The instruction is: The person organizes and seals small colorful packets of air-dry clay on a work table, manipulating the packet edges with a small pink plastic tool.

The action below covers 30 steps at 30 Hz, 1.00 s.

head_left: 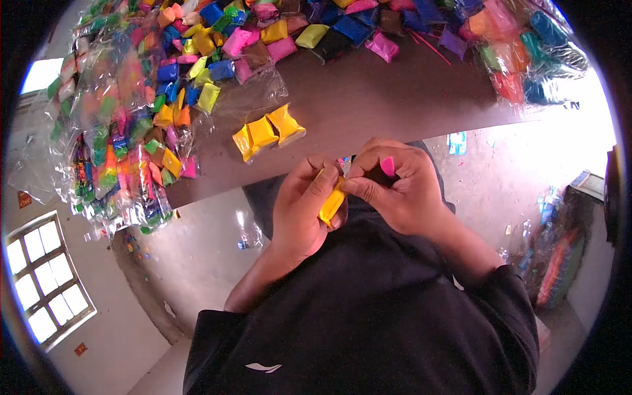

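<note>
Where the view starts, far left: a bright window sits low in the frame.
Left bags: clear bags stuffed with small coloured packets lie piled on the table's left end and spill over its near edge.
Table: brown and bare in the middle, it runs across the upper part of the view.
Heap: loose packets in blue, pink, yellow and green lie crowded along the far side of the table.
Trio: three yellow packets lie side by side, touching, just right of the left bags and near the table's near edge, apart from the hands.
Left hand: its fingers are curled tight around the lower part of a yellow packet.
Yellow packet: it is off the table, tilted, between the two hands and in front of the black top.
Right hand: it is closed, with thumb and forefinger tips at the yellow packet's upper end. A pink piece is gripped among the other fingers.
Right bags: more clear bags of coloured packets lie on the table's right end.
Floor: pale, with a few scraps.
Far right: blurred bagged stock is by the frame's edge.
</note>
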Tool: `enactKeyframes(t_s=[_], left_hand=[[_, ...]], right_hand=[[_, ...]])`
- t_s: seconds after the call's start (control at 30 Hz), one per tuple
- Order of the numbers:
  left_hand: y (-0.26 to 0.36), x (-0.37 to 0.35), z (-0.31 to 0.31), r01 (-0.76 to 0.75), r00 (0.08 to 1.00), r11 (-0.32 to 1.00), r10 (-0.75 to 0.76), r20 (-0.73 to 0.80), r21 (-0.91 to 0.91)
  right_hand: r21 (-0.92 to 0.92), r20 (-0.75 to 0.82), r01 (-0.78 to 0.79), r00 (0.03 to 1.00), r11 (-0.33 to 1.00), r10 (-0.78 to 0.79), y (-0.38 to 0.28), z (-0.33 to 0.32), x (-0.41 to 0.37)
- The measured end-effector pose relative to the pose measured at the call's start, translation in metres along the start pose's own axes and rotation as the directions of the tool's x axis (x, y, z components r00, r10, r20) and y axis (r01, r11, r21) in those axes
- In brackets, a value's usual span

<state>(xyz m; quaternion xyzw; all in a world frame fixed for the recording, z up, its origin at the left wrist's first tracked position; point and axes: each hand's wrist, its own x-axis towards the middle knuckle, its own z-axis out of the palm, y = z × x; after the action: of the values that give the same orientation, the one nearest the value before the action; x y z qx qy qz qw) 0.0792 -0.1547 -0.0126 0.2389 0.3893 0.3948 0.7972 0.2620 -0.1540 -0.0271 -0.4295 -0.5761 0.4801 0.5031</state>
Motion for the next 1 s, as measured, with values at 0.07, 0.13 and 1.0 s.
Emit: enactKeyframes(t_s=[0.07,0.13,1.0], left_hand=[[0.0,-0.001,-0.001,-0.031,0.999,0.999,0.032,0.028,-0.007],[0.002,-0.001,-0.012,-0.12,0.993,0.992,0.12,0.002,0.036],[0.006,0.008,-0.024,-0.734,0.514,-0.05,0.611,0.602,0.677]], right_hand=[[-0.093,-0.048,0.115,0.992,0.989,-0.12,0.0,0.0,0.002],[0.185,-0.282,-0.022,0.957,0.983,0.074,-0.008,-0.015,0.007],[0.218,0.16,-0.309,0.947,0.926,0.279,-0.024,-0.011,-0.001]])
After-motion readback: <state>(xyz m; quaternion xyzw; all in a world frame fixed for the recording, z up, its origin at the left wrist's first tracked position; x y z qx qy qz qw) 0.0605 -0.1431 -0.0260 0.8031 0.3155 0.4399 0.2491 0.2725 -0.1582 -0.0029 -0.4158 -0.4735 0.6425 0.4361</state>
